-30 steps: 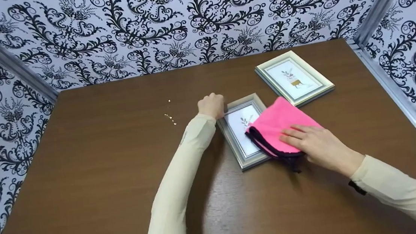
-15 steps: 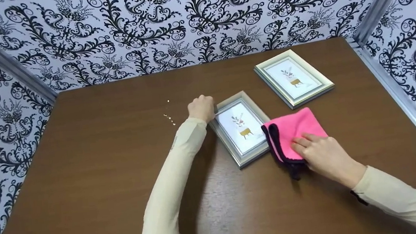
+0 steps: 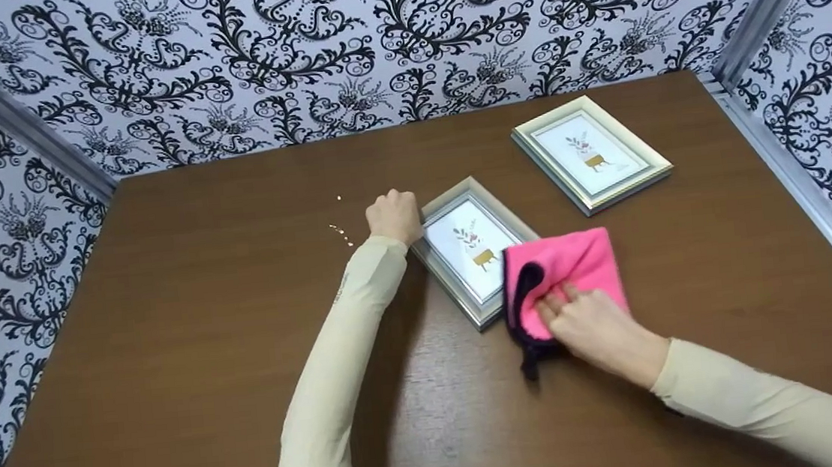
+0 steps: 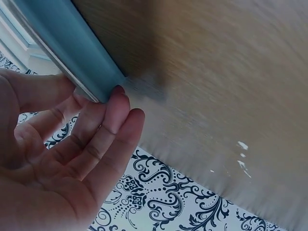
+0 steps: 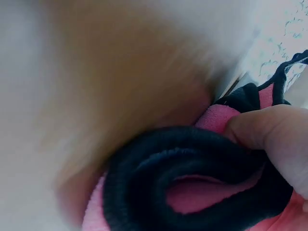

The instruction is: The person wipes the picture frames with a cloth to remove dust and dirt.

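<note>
A silver picture frame [image 3: 475, 252] with a plant drawing lies in the middle of the table. My left hand [image 3: 393, 217] grips its far left corner; in the left wrist view, the thumb and curled fingers of the hand [image 4: 72, 144] pinch the frame's edge [image 4: 89, 53]. My right hand [image 3: 599, 330] holds a folded pink cloth [image 3: 584, 260] with dark edging, which overlaps the frame's near right side. Up close in the right wrist view, the thumb [image 5: 269, 127] presses on the rolled cloth [image 5: 159, 159]; its other fingers are hidden.
A second, cream picture frame [image 3: 591, 154] lies farther back on the right. Small pale flecks [image 3: 342, 232] dot the brown wooden table [image 3: 192, 343] left of the left hand. Patterned walls [image 3: 310, 54] close off the back and both sides.
The cloth has slid off the middle of the picture toward the frame's near right corner, uncovering the drawing. The left hand and the gripped frame have shifted a little to the left.
</note>
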The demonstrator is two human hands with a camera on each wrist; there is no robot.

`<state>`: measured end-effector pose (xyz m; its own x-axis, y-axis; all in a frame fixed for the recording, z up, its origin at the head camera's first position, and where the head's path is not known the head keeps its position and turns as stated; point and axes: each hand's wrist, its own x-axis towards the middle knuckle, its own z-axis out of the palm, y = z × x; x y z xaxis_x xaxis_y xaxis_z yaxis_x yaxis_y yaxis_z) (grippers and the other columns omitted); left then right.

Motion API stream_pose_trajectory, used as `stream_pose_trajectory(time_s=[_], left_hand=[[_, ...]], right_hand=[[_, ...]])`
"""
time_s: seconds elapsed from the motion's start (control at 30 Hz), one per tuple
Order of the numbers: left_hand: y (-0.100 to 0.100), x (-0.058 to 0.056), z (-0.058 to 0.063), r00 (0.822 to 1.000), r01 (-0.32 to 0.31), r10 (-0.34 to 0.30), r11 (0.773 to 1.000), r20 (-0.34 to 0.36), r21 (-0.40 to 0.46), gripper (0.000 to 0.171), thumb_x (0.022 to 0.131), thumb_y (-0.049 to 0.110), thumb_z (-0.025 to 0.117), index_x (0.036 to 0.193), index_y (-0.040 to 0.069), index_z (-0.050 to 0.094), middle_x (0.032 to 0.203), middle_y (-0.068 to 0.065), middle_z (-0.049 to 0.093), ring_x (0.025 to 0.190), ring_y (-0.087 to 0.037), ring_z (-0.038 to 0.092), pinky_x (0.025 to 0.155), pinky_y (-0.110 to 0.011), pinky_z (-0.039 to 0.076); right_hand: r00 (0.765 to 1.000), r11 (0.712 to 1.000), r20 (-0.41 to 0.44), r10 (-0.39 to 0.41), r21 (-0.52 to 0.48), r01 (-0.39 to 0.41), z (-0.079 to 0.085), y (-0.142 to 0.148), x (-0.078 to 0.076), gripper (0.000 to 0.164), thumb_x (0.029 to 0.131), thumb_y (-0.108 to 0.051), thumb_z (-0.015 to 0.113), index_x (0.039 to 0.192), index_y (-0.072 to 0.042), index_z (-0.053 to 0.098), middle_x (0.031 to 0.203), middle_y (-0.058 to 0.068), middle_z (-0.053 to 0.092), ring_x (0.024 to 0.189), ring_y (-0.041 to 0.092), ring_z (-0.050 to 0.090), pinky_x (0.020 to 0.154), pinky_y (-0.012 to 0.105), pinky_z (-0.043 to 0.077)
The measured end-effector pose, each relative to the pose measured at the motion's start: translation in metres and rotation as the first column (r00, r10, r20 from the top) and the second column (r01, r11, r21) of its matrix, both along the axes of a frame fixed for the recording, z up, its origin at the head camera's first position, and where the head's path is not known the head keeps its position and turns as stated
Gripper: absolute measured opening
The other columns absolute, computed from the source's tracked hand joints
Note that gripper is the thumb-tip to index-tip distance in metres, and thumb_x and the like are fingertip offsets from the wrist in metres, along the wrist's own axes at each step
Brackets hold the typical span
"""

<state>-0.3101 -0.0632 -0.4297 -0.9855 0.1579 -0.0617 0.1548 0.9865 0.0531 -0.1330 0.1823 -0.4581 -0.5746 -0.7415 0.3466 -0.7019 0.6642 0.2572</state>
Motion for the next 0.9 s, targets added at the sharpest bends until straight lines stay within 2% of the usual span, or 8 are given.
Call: stream_pose_trajectory(time_s=[0.1, 0.2, 0.33, 0.43, 0.5, 0.6, 0.8, 0.9], left_hand=[[-0.001, -0.001, 0.0, 1.0, -0.003, 0.003, 1.0, -0.012, 0.006, 0.025, 0.08, 0.016, 0.068, 0.101, 0.003, 0.072, 0.107, -0.017, 0.067, 0.095, -0.037, 0.064, 0.071, -0.049, 0.055], [-0.002, -0.001, -0.001, 1.0, -0.01, 0.01, 1.0, -0.01, 0.005, 0.025, 0.08, 0.016, 0.068, 0.101, 0.004, 0.072, 0.107, -0.017, 0.067, 0.095, -0.037, 0.064, 0.071, -0.049, 0.055], [-0.002, -0.001, -0.001, 1.0, -0.017, 0.017, 1.0, 0.022, 0.015, 0.022, 0.081, 0.017, 0.069, 0.1, 0.007, 0.073, 0.108, -0.016, 0.068, 0.096, -0.036, 0.064, 0.073, -0.05, 0.055], [-0.001, -0.001, -0.002, 0.999, -0.019, 0.017, 0.999, 0.048, 0.035, 0.019, 0.082, 0.015, 0.068, 0.1, 0.012, 0.074, 0.109, -0.014, 0.068, 0.098, -0.036, 0.064, 0.074, -0.05, 0.054], [-0.001, -0.001, -0.003, 0.998, -0.019, 0.016, 0.999, 0.059, 0.047, 0.019, 0.083, 0.014, 0.066, 0.101, 0.014, 0.074, 0.11, -0.013, 0.068, 0.099, -0.036, 0.064, 0.076, -0.05, 0.054], [-0.002, -0.002, -0.004, 0.998, -0.005, 0.002, 0.998, 0.061, 0.058, 0.02, 0.084, 0.013, 0.065, 0.102, 0.014, 0.074, 0.111, -0.014, 0.067, 0.1, -0.036, 0.064, 0.077, -0.051, 0.053], [0.0, -0.004, -0.005, 0.999, -0.005, 0.003, 0.999, 0.041, 0.042, 0.02, 0.087, 0.011, 0.063, 0.103, 0.011, 0.073, 0.111, -0.014, 0.067, 0.099, -0.035, 0.064, 0.076, -0.05, 0.054], [0.002, -0.004, -0.003, 0.999, -0.006, 0.005, 1.0, 0.046, 0.026, 0.021, 0.087, 0.01, 0.062, 0.105, 0.008, 0.072, 0.111, -0.015, 0.067, 0.099, -0.035, 0.064, 0.076, -0.049, 0.055]], right_hand=[[0.997, 0.997, 0.007, 0.071, 0.025, -0.071, 0.001, -0.016, 0.01, 0.033, 0.066, 0.003, 0.07, 0.099, -0.004, 0.07, 0.081, 0.008, 0.062, 0.067, 0.02, 0.056, 0.037, 0.026, 0.039], [0.985, 0.984, 0.014, 0.172, 0.046, -0.172, 0.0, -0.03, 0.016, 0.035, 0.073, -0.003, 0.069, 0.108, -0.007, 0.071, 0.095, 0.006, 0.067, 0.076, 0.019, 0.061, 0.039, 0.024, 0.04], [0.965, 0.966, 0.055, 0.257, 0.018, -0.259, -0.001, -0.031, 0.014, 0.038, 0.077, -0.005, 0.069, 0.114, -0.013, 0.072, 0.109, 0.002, 0.07, 0.093, 0.021, 0.064, 0.057, 0.029, 0.052], [0.958, 0.964, 0.104, 0.266, -0.029, -0.264, 0.0, -0.019, 0.008, 0.048, 0.069, -0.002, 0.073, 0.115, -0.014, 0.071, 0.11, 0.0, 0.07, 0.096, 0.022, 0.064, 0.069, 0.034, 0.055], [0.956, 0.967, 0.144, 0.254, -0.071, -0.246, 0.0, -0.008, 0.003, 0.056, 0.061, 0.0, 0.073, 0.116, -0.013, 0.071, 0.11, 0.001, 0.07, 0.098, 0.023, 0.064, 0.071, 0.037, 0.056], [0.961, 0.974, 0.185, 0.204, -0.133, -0.181, 0.0, 0.012, -0.006, 0.06, 0.054, 0.001, 0.074, 0.113, -0.012, 0.072, 0.106, 0.002, 0.071, 0.097, 0.024, 0.064, 0.064, 0.04, 0.056], [0.985, 0.989, 0.17, 0.005, -0.149, 0.021, 0.006, 0.045, -0.021, 0.047, 0.057, -0.003, 0.075, 0.103, -0.011, 0.075, 0.097, 0.005, 0.072, 0.086, 0.027, 0.066, 0.048, 0.045, 0.051], [0.99, 0.984, 0.133, -0.051, -0.165, 0.073, 0.011, 0.051, -0.021, 0.043, 0.06, -0.005, 0.075, 0.103, -0.009, 0.074, 0.094, 0.008, 0.072, 0.079, 0.028, 0.066, 0.042, 0.045, 0.047]])
